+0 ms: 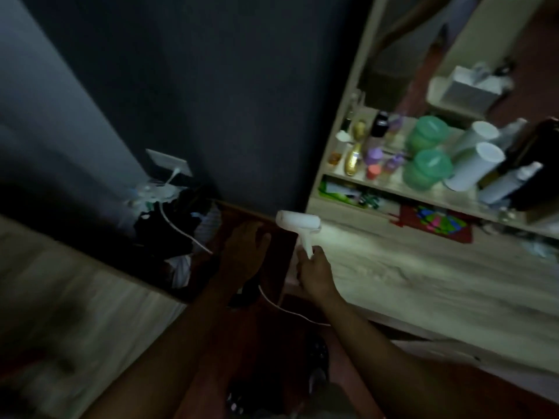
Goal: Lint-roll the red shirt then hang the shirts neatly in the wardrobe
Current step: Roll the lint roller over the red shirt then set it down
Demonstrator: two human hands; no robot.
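**While one hand pins the cloth, the roller waits just to its right**

Though the light is poor, the left hand (245, 249) shows plainly, its grip spread flat on a dark red cloth that I take for the red shirt (281, 252). Just right of those fingertips sits the lint roller (299, 222), drum lying crosswise, handle dropping to the right hand (314, 273), whose grip is curled round the handle. Whether the drum touches the cloth I cannot tell. The shirt lies left of and below the drum, so the stroke probably runs that way.

Lint roller (299, 222) right of left hand (245, 248), before shelves (423, 189)
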